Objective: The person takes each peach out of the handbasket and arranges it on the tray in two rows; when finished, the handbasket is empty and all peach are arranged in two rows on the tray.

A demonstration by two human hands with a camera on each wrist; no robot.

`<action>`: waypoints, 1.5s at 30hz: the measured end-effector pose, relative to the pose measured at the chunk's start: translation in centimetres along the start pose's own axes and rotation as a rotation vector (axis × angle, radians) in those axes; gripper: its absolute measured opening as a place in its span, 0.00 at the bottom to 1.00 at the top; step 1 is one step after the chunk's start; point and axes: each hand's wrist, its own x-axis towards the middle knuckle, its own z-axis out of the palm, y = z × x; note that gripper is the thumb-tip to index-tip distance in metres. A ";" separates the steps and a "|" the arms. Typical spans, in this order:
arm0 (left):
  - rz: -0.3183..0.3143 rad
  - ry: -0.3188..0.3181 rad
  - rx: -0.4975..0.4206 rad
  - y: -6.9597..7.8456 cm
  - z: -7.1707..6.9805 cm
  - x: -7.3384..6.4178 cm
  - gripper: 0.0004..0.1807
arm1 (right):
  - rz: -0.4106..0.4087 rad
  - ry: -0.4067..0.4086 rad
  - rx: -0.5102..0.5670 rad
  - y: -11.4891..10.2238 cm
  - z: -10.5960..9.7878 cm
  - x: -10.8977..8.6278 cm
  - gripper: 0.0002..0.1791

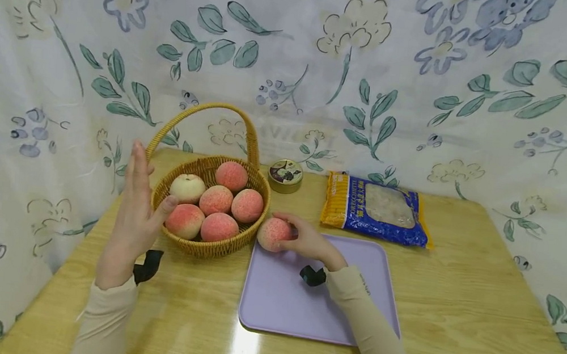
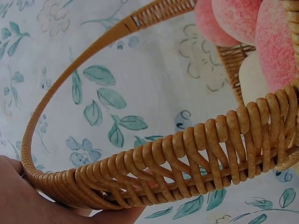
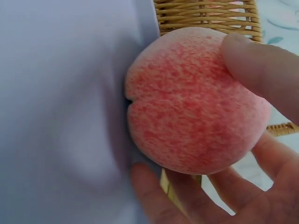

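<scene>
My right hand [image 1: 308,241] grips a pink peach [image 3: 196,102] between thumb and fingers, at the back left corner of a lilac tray [image 1: 301,310]. The peach sits right beside the rim of a wicker basket [image 1: 205,247]. Inside the basket lie several pink peaches [image 1: 219,228] and a pale one [image 1: 187,188]. My left hand [image 1: 137,225] is raised at the basket's left side, fingers straight and thumb apart. In the left wrist view, that hand shows at the lower left corner, right at the basket's woven handle [image 2: 51,93].
A round tin [image 1: 285,178] stands behind the tray, right of the basket. A blue and yellow pasta bag [image 1: 378,209] lies at the back right. Everything rests on a wooden table [image 1: 476,309], with a floral cloth [image 1: 300,59] hanging behind it.
</scene>
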 end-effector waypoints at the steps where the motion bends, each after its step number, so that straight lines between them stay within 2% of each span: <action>1: 0.002 0.002 0.004 0.0 0.0 0.0 0.53 | 0.004 -0.006 0.004 0.0 -0.1 0.1 0.37; 4: -0.002 0.001 0.012 0.0 -0.1 -0.1 0.53 | 0.023 -0.020 0.015 -0.4 -0.5 0.2 0.36; 8: 0.000 -0.001 0.021 -0.1 -0.2 -0.1 0.53 | 0.032 0.002 0.034 -1.5 -1.6 0.6 0.33; 12: -0.005 -0.001 0.020 -0.2 -0.4 -0.2 0.53 | -0.006 0.036 0.053 -3.2 -2.6 1.6 0.31; 17: -0.032 -0.014 0.026 -0.3 -0.6 -0.5 0.51 | -0.052 0.038 0.080 -5.4 -2.9 3.4 0.31; 20: -0.050 -0.021 0.026 -0.3 -0.8 -0.6 0.51 | -0.044 0.023 0.045 -6.7 -2.8 4.7 0.30; 28: -0.075 -0.026 0.028 -0.4 -1.1 -1.0 0.49 | 0.007 -0.087 -0.085 -9.3 -1.3 8.6 0.29; 33: -0.061 -0.035 0.033 -0.1 -1.0 -0.9 0.51 | 0.118 -0.147 -0.099 -9.6 -0.1 10.6 0.30; 37: -0.042 -0.033 0.028 0.2 -0.7 -0.6 0.51 | 0.160 -0.181 -0.142 -9.5 0.5 11.5 0.31; 42: -0.027 -0.033 0.040 0.4 -0.3 -0.2 0.52 | 0.218 -0.235 -0.309 -9.9 0.9 12.4 0.27; 45: -0.026 -0.022 0.044 0.5 -0.5 0.1 0.53 | 0.225 -0.257 -0.390 -10.2 1.2 13.1 0.24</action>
